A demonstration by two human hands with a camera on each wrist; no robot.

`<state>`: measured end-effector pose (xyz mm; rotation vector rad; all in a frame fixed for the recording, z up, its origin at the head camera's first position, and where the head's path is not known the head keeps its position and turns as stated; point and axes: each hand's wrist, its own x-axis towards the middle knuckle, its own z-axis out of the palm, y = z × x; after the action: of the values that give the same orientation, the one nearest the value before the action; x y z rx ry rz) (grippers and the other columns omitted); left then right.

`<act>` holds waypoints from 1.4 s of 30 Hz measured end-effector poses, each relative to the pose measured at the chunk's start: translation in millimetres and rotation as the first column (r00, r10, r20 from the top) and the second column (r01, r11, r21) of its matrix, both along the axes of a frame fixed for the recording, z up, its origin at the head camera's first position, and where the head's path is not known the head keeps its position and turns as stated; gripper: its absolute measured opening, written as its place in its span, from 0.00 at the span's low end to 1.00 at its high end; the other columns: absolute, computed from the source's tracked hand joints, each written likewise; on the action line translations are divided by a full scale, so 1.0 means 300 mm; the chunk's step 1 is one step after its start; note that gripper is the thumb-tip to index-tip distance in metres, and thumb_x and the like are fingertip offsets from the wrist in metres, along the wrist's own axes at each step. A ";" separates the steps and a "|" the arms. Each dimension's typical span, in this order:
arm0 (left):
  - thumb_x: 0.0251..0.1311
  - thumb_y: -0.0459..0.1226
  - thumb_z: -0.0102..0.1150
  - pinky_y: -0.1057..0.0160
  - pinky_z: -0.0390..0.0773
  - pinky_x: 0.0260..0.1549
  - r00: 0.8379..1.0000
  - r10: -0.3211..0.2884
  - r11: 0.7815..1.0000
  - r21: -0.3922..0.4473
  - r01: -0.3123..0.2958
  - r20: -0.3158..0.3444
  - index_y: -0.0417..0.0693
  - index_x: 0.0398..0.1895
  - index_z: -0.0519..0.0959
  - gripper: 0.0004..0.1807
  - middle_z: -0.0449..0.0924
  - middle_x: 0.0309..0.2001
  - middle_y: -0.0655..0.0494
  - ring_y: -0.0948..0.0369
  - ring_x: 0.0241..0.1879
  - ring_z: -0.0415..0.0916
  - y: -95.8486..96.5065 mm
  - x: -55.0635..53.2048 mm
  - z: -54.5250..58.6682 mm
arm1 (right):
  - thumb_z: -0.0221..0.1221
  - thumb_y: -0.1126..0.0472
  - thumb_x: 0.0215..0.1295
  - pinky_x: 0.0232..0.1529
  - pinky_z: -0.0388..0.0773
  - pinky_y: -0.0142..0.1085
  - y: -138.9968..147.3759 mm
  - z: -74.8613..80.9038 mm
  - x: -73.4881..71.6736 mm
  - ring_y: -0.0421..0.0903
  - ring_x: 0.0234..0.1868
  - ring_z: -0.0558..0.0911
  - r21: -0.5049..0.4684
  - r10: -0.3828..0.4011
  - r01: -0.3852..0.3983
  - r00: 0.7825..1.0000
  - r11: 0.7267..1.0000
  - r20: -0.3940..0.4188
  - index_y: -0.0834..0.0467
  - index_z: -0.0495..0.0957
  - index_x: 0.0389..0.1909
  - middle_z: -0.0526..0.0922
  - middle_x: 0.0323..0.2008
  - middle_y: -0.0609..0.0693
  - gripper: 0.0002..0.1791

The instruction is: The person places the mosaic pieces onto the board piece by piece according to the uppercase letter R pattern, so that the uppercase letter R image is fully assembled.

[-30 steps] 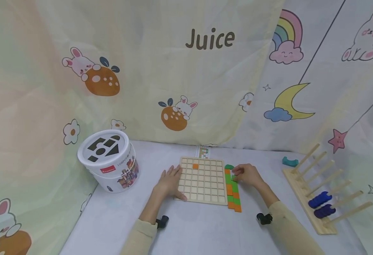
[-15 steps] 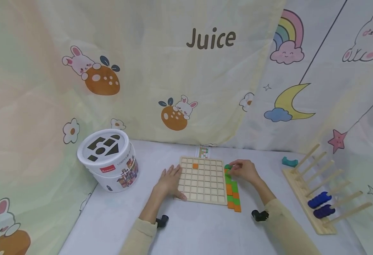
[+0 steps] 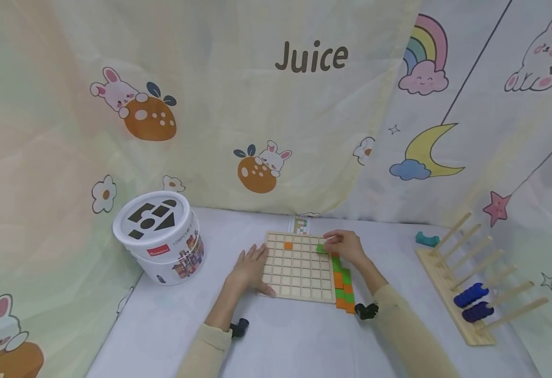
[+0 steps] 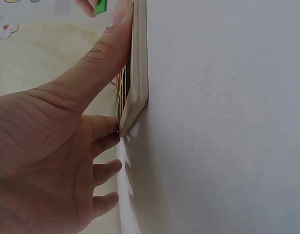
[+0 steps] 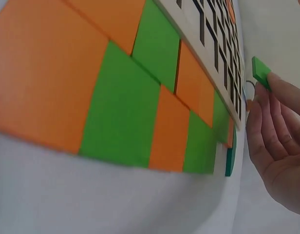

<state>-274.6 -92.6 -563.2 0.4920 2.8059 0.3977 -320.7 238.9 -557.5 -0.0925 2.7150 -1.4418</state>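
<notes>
A wooden grid board (image 3: 299, 274) lies on the white table, with one orange square tile (image 3: 287, 245) in an upper cell. My left hand (image 3: 249, 270) rests against its left side, fingers spread and thumb at the front corner. Between thumb and fingertips, my right hand (image 3: 347, 245) pinches a green square tile (image 5: 261, 72), held over the board's upper right cells. Orange and green tiles (image 3: 345, 283) line the board's right edge in two columns. In the right wrist view, a dark green piece (image 5: 230, 155) lies beyond their far end.
Behind the board lies a small printed pattern card (image 3: 300, 226). A white lidded bucket (image 3: 160, 239) with shape holes stands at left. At right is a wooden peg rack (image 3: 457, 304) with blue pieces on two pegs and a teal arch-shaped piece (image 3: 427, 239) behind it.
My right hand has lifted a green tile from the tile columns and carried it left over the board's upper right. My left hand has stayed in place.
</notes>
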 end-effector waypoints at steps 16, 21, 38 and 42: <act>0.27 0.66 0.81 0.37 0.46 0.79 1.000 -0.021 0.999 -0.025 0.020 -0.010 0.39 0.82 0.54 0.79 0.49 0.83 0.42 0.42 0.82 0.44 -0.019 0.010 0.011 | 0.74 0.59 0.63 0.47 0.86 0.44 -0.156 -0.044 -0.041 0.47 0.40 0.88 -0.045 0.008 -0.008 1.000 0.999 -0.006 0.58 0.87 0.51 0.91 0.37 0.48 0.17; 0.28 0.67 0.81 0.37 0.48 0.79 0.999 -0.040 0.999 -0.033 0.039 -0.013 0.39 0.83 0.54 0.79 0.49 0.83 0.43 0.42 0.82 0.45 -0.013 0.018 0.013 | 0.74 0.61 0.63 0.45 0.87 0.41 -0.190 -0.047 -0.052 0.46 0.39 0.89 -0.059 0.011 -0.012 1.000 0.998 -0.016 0.58 0.88 0.50 0.91 0.38 0.49 0.15; 0.29 0.66 0.82 0.36 0.50 0.78 0.999 -0.038 0.999 -0.014 0.038 -0.020 0.37 0.82 0.55 0.78 0.50 0.83 0.41 0.41 0.82 0.46 -0.006 0.012 0.011 | 0.72 0.62 0.66 0.46 0.86 0.43 -0.252 -0.045 -0.072 0.46 0.39 0.87 0.057 0.035 -0.032 0.998 0.998 -0.052 0.57 0.88 0.45 0.90 0.36 0.47 0.09; 0.28 0.66 0.82 0.36 0.50 0.78 0.999 -0.041 0.999 -0.021 0.040 -0.026 0.37 0.82 0.55 0.78 0.50 0.83 0.42 0.41 0.82 0.46 -0.006 0.013 0.009 | 0.73 0.61 0.64 0.47 0.85 0.44 -0.252 -0.056 -0.080 0.45 0.39 0.86 0.087 0.024 -0.021 0.999 0.996 -0.039 0.54 0.89 0.43 0.90 0.34 0.44 0.07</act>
<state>-270.6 -94.4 -560.5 0.5526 2.8173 0.3569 -344.7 163.2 -574.2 -0.1487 2.7946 -1.3289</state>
